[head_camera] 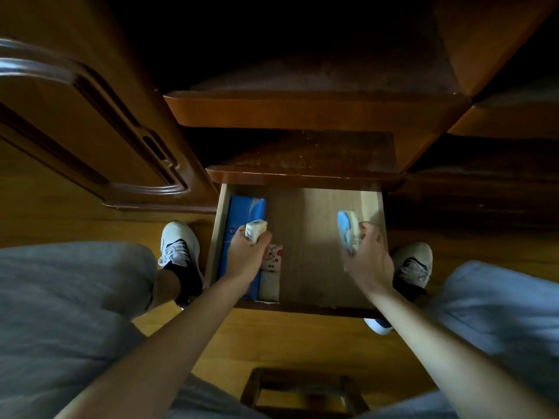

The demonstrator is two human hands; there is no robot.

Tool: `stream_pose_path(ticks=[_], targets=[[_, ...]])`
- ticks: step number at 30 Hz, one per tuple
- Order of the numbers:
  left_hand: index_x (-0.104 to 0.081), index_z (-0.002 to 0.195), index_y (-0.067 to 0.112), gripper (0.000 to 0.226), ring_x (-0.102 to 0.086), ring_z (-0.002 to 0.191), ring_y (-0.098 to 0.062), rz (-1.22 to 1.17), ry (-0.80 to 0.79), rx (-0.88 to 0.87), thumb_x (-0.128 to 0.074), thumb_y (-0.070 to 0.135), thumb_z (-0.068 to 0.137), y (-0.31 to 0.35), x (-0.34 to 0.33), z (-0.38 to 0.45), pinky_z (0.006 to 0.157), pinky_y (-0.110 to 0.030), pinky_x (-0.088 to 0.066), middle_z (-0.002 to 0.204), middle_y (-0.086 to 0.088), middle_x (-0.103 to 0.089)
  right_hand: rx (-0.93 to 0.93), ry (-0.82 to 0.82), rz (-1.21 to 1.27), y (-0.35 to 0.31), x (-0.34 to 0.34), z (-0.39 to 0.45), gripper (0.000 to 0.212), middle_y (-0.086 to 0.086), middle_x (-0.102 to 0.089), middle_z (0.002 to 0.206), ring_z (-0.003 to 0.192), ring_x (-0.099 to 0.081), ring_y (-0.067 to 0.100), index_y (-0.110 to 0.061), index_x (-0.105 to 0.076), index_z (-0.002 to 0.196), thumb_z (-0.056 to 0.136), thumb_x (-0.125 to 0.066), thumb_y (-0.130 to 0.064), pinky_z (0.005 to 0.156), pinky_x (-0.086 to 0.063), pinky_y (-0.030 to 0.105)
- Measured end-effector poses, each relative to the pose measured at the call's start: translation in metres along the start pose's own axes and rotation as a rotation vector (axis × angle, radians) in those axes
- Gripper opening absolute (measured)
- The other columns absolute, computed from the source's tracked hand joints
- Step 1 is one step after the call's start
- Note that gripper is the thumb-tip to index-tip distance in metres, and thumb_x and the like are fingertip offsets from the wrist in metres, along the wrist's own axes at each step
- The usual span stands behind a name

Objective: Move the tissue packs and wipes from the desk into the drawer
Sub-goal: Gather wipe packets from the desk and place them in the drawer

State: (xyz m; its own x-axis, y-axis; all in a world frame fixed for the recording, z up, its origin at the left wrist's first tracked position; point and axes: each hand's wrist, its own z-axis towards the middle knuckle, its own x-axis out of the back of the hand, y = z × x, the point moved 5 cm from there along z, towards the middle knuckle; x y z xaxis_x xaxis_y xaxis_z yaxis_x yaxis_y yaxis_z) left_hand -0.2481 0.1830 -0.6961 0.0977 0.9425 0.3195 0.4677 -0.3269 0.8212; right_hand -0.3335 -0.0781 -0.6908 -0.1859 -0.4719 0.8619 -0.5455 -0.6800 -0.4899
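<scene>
The wooden drawer (314,225) is pulled out below the desk. A long blue tissue pack (242,213) lies along its left wall, and a white pack with red print (273,257) lies beside it. My left hand (246,255) hovers over these, shut on a small pale yellow tissue pack (255,229). Over the drawer's right side, my right hand (370,255) grips a blue and white wipes pack (348,231) held on edge, blurred by motion.
Two desk shelves (302,111) jut out above the drawer. A cabinet door (90,122) stands at the left. My knees in grey trousers and my white shoes (178,246) flank the drawer on the wooden floor. A wooden stool (302,391) is below me.
</scene>
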Motion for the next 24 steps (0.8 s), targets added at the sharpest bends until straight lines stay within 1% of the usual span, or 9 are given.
stream_pose_path(ticks=[2, 5, 8, 11, 14, 17, 20, 22, 24], targets=[[-0.062, 0.117, 0.012, 0.024, -0.068, 0.090, -0.016, -0.025, 0.032, 0.053, -0.067, 0.021, 0.095, -0.008, 0.001, 0.003, 0.069, -0.028, -0.053, 0.101, -0.006, -0.070, 0.098, -0.179, -0.047, -0.005, -0.023, -0.010, 0.073, 0.008, -0.055, 0.134, 0.091, -0.067, 0.020, -0.022, -0.034, 0.146, 0.088, -0.075, -0.040, 0.052, -0.038, 0.018], [-0.062, 0.112, 0.015, 0.020, -0.069, 0.080, -0.012, -0.080, 0.064, 0.131, -0.069, 0.015, 0.093, -0.018, 0.005, 0.005, 0.062, -0.025, -0.055, 0.093, -0.003, -0.071, 0.186, -0.531, -0.089, -0.013, -0.060, -0.029, 0.069, 0.004, -0.046, 0.150, 0.117, -0.062, 0.027, -0.032, -0.031, 0.149, 0.092, -0.061, -0.057, 0.082, -0.053, 0.037], [-0.063, 0.100, 0.019, 0.011, -0.067, 0.070, -0.012, -0.054, 0.089, 0.112, -0.069, 0.017, 0.092, -0.022, 0.012, 0.009, 0.058, -0.026, -0.054, 0.083, -0.002, -0.071, 0.215, -0.431, -0.203, -0.012, -0.064, -0.026, 0.062, 0.004, -0.051, 0.147, 0.132, -0.051, 0.027, -0.028, -0.037, 0.146, 0.094, -0.062, -0.049, 0.095, -0.052, 0.043], [-0.060, 0.096, 0.025, 0.013, -0.067, 0.072, -0.011, -0.046, 0.098, 0.103, -0.071, 0.024, 0.090, -0.026, 0.018, 0.008, 0.056, -0.024, -0.054, 0.085, 0.002, -0.070, -0.027, -0.510, -0.212, 0.010, -0.076, -0.016, 0.085, 0.011, -0.043, 0.154, 0.140, -0.044, 0.033, -0.019, -0.028, 0.156, 0.089, -0.071, -0.048, 0.104, -0.046, 0.047], [-0.059, 0.101, 0.025, 0.018, -0.068, 0.075, -0.010, -0.043, 0.091, 0.126, -0.073, 0.030, 0.090, -0.031, 0.020, 0.007, 0.057, -0.023, -0.051, 0.091, 0.002, -0.070, -0.328, -0.654, 0.021, 0.031, -0.099, -0.021, 0.075, 0.015, -0.061, 0.135, 0.120, -0.062, 0.031, -0.006, -0.044, 0.144, 0.086, -0.080, -0.037, 0.090, -0.051, 0.038], [-0.058, 0.096, 0.029, 0.016, -0.068, 0.071, -0.007, -0.067, 0.097, 0.123, -0.073, 0.029, 0.090, -0.032, 0.024, 0.008, 0.055, -0.020, -0.053, 0.089, 0.004, -0.070, -0.308, -0.648, -0.031, 0.039, -0.115, -0.020, 0.021, 0.012, -0.074, 0.095, 0.085, -0.070, 0.025, -0.005, -0.068, 0.103, 0.092, -0.072, -0.022, 0.080, -0.060, 0.041], [-0.056, 0.094, 0.031, 0.015, -0.069, 0.074, -0.008, -0.088, 0.092, 0.119, -0.070, 0.028, 0.092, -0.032, 0.028, 0.011, 0.061, -0.023, -0.058, 0.087, 0.005, -0.070, -0.280, -0.629, -0.097, 0.037, -0.120, -0.009, 0.017, 0.010, -0.068, 0.075, 0.075, -0.068, 0.028, -0.006, -0.066, 0.077, 0.092, -0.064, -0.014, 0.062, -0.052, 0.035], [-0.055, 0.093, 0.032, 0.015, -0.068, 0.073, -0.008, -0.094, 0.093, 0.127, -0.069, 0.027, 0.093, -0.034, 0.028, 0.012, 0.063, -0.025, -0.059, 0.085, 0.005, -0.069, -0.285, -0.619, -0.114, 0.033, -0.120, 0.004, 0.019, 0.013, -0.068, 0.081, 0.087, -0.069, 0.034, -0.004, -0.063, 0.075, 0.090, -0.062, -0.014, 0.060, -0.044, 0.031], [-0.056, 0.092, 0.031, 0.015, -0.067, 0.072, -0.007, -0.102, 0.099, 0.142, -0.069, 0.025, 0.093, -0.036, 0.027, 0.015, 0.067, -0.029, -0.059, 0.083, 0.006, -0.068, -0.355, -0.533, -0.067, 0.029, -0.118, 0.023, 0.023, 0.023, -0.071, 0.107, 0.107, -0.068, 0.039, 0.003, -0.069, 0.099, 0.095, -0.058, -0.017, 0.074, -0.049, 0.035]])
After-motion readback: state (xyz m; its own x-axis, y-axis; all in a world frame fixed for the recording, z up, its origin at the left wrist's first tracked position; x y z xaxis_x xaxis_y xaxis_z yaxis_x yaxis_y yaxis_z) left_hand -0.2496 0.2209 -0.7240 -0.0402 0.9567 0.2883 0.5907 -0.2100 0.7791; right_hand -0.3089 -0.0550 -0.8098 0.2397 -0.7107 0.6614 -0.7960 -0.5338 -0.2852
